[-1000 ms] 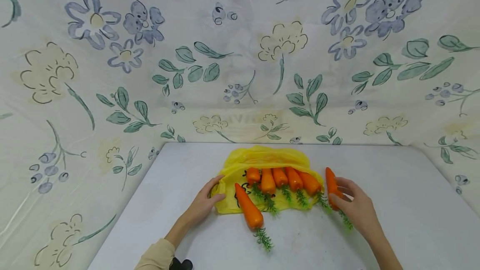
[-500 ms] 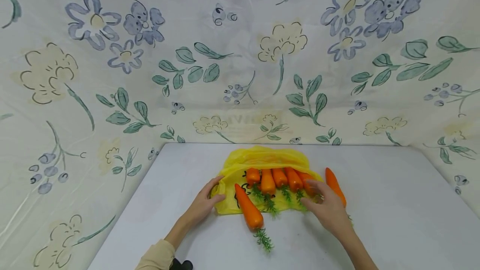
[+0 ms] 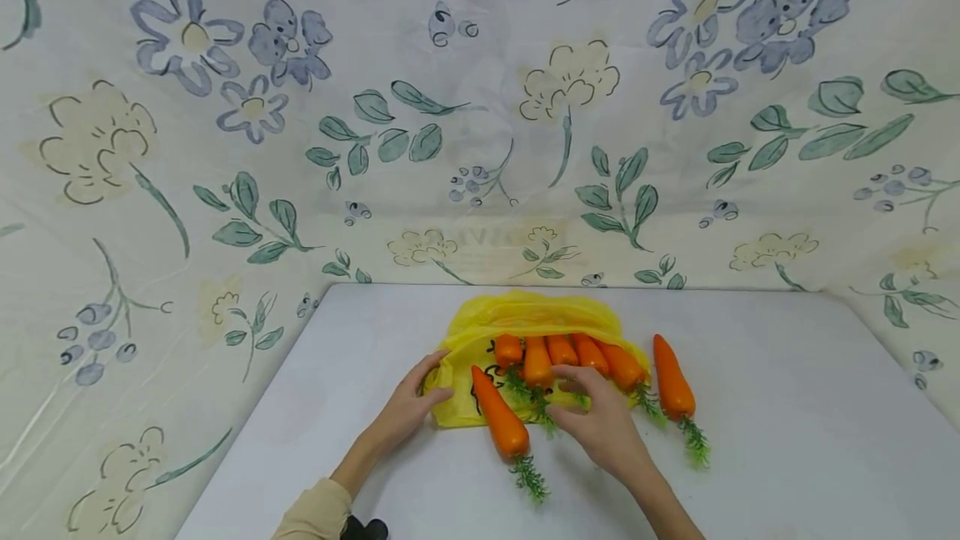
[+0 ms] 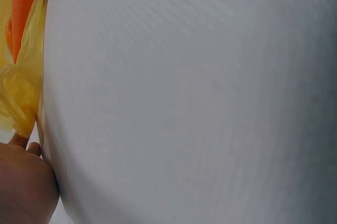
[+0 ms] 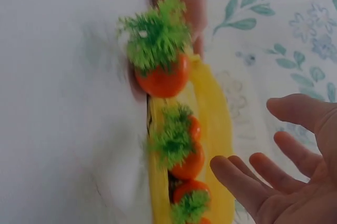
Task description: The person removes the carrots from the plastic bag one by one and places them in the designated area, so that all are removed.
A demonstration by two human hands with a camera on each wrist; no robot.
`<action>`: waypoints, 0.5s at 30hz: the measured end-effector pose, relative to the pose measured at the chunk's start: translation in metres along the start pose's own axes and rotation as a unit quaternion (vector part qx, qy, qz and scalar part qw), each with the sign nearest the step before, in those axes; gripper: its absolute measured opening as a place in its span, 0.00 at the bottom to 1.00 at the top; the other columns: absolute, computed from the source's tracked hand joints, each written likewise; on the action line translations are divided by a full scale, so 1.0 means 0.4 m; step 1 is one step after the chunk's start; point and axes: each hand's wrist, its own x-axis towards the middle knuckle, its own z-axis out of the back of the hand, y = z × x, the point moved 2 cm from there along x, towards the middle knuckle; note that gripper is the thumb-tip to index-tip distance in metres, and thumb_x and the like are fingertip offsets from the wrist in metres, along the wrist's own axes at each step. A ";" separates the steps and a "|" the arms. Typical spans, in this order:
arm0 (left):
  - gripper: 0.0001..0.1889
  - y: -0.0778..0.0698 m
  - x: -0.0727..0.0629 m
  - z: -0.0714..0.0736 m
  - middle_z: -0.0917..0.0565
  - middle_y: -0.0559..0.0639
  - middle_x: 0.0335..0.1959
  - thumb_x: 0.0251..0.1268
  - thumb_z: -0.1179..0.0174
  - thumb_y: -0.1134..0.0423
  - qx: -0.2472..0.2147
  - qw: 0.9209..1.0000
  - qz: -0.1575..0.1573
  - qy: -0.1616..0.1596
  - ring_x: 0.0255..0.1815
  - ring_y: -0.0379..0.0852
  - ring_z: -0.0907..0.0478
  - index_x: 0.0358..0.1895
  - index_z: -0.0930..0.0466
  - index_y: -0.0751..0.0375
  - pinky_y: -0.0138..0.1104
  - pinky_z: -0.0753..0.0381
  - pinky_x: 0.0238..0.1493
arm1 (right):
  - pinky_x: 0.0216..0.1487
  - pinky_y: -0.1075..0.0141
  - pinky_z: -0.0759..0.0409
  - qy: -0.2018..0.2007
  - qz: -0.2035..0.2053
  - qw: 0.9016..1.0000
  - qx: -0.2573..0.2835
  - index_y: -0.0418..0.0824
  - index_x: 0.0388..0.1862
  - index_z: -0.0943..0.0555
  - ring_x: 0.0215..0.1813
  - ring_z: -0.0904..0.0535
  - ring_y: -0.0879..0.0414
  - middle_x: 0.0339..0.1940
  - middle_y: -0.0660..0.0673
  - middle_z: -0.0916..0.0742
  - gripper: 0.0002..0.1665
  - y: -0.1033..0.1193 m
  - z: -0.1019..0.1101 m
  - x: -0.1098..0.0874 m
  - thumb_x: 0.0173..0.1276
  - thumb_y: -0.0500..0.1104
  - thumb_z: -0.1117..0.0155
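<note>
My right hand (image 3: 600, 423) hung over the mouth of the yellow plastic bag (image 3: 532, 307), its fingers spread, the thumb well clear of the index finger and nothing caught between them. Just beyond my fingertips lay the row of five artificial carrots (image 3: 624, 367), orange ends showing under the bag's upper layer, their green tops turned toward me. The second from the left was nearest my thumb and index finger; the third and fourth were partly covered by my hand. I could not tell whether any fingertip touched a carrot. From my right wrist, the palm looked open, with the fingers apart beside the row.

My left hand (image 3: 405, 407) held the bag by its left edge, thumb on the near side and fingers curled round the far side, where the plastic bunched up; how tightly they pinched I could not tell.

Just to the right of that thumb, the front carrot (image 3: 501, 419) slanted across the bag's lower layer, tip away from me, its leafy top out on the white table (image 3: 787, 457). The outer carrot (image 3: 673, 382) lay on the table to the right of the bag, apart from my right fingers. A floral sheet (image 3: 480, 223) rose behind the table.
</note>
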 end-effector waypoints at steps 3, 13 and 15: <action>0.32 0.000 0.002 -0.001 0.44 0.53 0.79 0.69 0.43 0.58 -0.001 1.000 -0.002 0.000 0.80 0.57 0.53 0.75 0.39 0.45 0.57 0.56 0.77 | 0.53 0.55 0.16 0.015 -0.005 1.000 -0.001 0.43 0.60 0.21 0.61 0.22 0.42 0.60 0.43 0.20 0.26 0.005 -0.025 -0.002 0.62 0.36 0.29; 0.31 -0.006 -0.001 0.000 0.43 0.55 0.79 0.70 0.43 0.58 0.002 1.000 -0.005 -0.004 0.80 0.58 0.53 0.75 0.38 0.46 0.56 0.56 0.77 | 0.57 0.49 0.19 0.062 0.015 0.998 -0.015 0.42 0.61 0.22 0.61 0.23 0.42 0.61 0.43 0.20 0.27 0.004 -0.078 0.002 0.62 0.39 0.29; 0.31 -0.007 -0.003 0.001 0.43 0.55 0.79 0.70 0.42 0.57 0.000 1.000 -0.005 -0.004 0.80 0.58 0.53 0.75 0.38 0.47 0.57 0.56 0.77 | 0.57 0.49 0.19 0.069 0.019 0.997 -0.019 0.42 0.62 0.22 0.61 0.24 0.42 0.61 0.43 0.21 0.28 0.004 -0.087 0.006 0.62 0.39 0.29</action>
